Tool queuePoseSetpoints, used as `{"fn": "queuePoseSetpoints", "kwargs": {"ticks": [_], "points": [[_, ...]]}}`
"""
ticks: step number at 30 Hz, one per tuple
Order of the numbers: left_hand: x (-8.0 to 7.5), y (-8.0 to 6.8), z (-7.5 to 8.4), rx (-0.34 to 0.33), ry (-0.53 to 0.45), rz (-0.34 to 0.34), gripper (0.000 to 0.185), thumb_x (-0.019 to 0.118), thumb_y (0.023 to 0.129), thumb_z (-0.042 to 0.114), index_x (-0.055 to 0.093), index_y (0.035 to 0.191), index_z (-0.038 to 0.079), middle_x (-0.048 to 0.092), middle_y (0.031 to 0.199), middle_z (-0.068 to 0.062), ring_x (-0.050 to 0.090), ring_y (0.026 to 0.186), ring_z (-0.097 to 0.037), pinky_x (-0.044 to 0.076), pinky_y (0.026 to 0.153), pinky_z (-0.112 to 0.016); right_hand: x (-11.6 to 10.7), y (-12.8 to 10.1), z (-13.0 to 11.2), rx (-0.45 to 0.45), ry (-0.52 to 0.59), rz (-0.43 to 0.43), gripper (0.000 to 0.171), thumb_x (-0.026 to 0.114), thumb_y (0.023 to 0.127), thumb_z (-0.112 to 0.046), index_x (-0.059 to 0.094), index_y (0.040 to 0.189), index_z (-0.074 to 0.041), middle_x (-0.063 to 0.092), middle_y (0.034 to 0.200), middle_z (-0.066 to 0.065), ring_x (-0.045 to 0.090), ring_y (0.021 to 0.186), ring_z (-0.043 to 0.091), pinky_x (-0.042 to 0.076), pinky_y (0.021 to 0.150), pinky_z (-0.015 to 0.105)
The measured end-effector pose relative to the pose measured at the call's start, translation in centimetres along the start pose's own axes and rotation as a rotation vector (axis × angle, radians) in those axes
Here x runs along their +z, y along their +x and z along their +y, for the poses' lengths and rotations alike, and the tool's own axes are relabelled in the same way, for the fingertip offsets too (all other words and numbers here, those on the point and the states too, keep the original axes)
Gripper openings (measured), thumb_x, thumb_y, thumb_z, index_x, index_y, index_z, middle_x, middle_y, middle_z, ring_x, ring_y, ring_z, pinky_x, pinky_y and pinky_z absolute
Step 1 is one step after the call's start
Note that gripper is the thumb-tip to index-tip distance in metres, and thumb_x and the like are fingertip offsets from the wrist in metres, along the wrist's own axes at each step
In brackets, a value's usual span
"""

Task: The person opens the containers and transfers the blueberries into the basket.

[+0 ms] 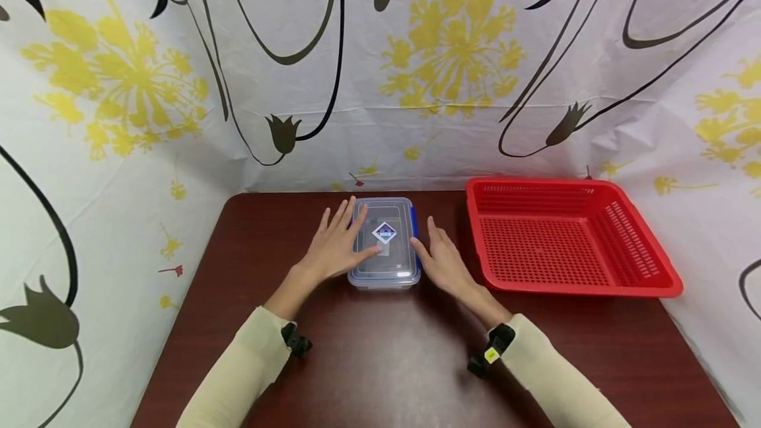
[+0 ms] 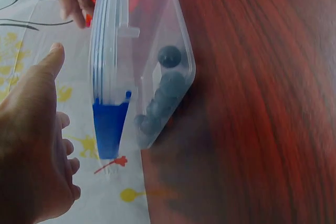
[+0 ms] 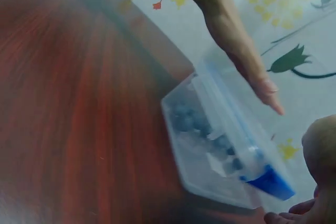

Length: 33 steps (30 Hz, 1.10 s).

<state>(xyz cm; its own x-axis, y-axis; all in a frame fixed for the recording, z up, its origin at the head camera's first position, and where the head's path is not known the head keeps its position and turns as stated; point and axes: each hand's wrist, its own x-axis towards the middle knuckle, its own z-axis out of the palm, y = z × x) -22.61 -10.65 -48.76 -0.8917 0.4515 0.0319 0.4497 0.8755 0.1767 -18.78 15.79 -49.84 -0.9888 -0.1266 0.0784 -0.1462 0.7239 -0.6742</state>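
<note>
Hands on either side of clear lidded container (image 1: 385, 243), at centre of frame on dark red bench (image 1: 368, 349). Left hand (image 1: 335, 243) laid flat against container's left edge, fingers (image 1: 339, 216) straight and slightly spread, thumb lying across lid toward label (image 1: 384, 232). Right hand (image 1: 442, 259) set just beside right edge, fingers relaxed and extended, close to blue side clasp (image 1: 413, 223); contact with clasp not determinable. Nothing gripped by either hand.

Wrist views: lid seated, second blue clasp (image 2: 108, 127) folded down at end wall, several dark round items (image 2: 169, 56) visible inside through clear wall.

Judged step: approach and bracing of container, lid still latched. Next move likely calls for fingertips curled under clasp tabs, with opposite hand steadying box against sliding on smooth bench.

Surroundings: red perforated basket (image 1: 594, 286) at right of frame, near container but apart from it, open side up. Floral-printed sheet (image 1: 416, 84) hung behind and along both sides. No obstruction between hands and container; basket rim close enough to right forearm to warrant care.
</note>
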Motion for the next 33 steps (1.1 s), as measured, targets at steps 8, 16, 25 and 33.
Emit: {"fn": "queuePoseSetpoints", "kwargs": {"ticks": [8, 16, 25, 33], "points": [[1.0, 0.2, 1.5, 0.013, -0.025, -0.004, 0.104, 0.047, 0.097, 0.079, 0.012, 0.172, 0.015, 0.003, 0.178, -0.017, 0.003, 0.165, -0.033, 0.002, 0.131, -0.060, 2.7, 0.4, 1.0, 0.044, 0.115, 0.105, 0.071, 0.056, 0.111, -0.034, 0.031, 0.162, 0.009, 0.061, 0.136, 0.031, 0.062, 0.125, 0.042, 0.049, 0.110, 0.056], [1.8, 0.3, 2.5, 0.010, -0.034, -0.026, 0.104, 0.049, 0.096, 0.079, 0.014, 0.171, 0.016, 0.001, 0.178, -0.015, 0.001, 0.165, -0.032, -0.002, 0.131, -0.056, 4.2, 0.5, 1.3, 0.077, 0.177, 0.154, 0.059, 0.053, 0.113, -0.031, 0.043, 0.158, 0.006, 0.056, 0.151, 0.028, 0.057, 0.138, 0.041, 0.044, 0.117, 0.056], [2.7, 0.3, 2.6, 0.028, 0.000, -0.027, 0.104, 0.046, 0.096, 0.081, 0.015, 0.171, 0.016, 0.004, 0.178, -0.018, -0.001, 0.165, -0.032, 0.004, 0.132, -0.055, 4.9, 0.3, 1.7, 0.044, 0.216, 0.211, 0.044, 0.050, 0.114, -0.022, 0.056, 0.151, 0.000, 0.065, 0.142, 0.023, 0.064, 0.129, 0.041, 0.049, 0.111, 0.056], [3.1, 0.5, 2.6, 0.043, -0.011, 0.003, 0.105, 0.051, 0.095, 0.079, 0.018, 0.171, 0.014, 0.006, 0.178, -0.018, 0.001, 0.165, -0.034, 0.005, 0.133, -0.051, 4.9, 0.3, 1.7, 0.048, 0.235, 0.198, 0.043, 0.046, 0.115, -0.020, 0.055, 0.154, -0.004, 0.066, 0.139, 0.024, 0.066, 0.127, 0.040, 0.050, 0.109, 0.057]]}}
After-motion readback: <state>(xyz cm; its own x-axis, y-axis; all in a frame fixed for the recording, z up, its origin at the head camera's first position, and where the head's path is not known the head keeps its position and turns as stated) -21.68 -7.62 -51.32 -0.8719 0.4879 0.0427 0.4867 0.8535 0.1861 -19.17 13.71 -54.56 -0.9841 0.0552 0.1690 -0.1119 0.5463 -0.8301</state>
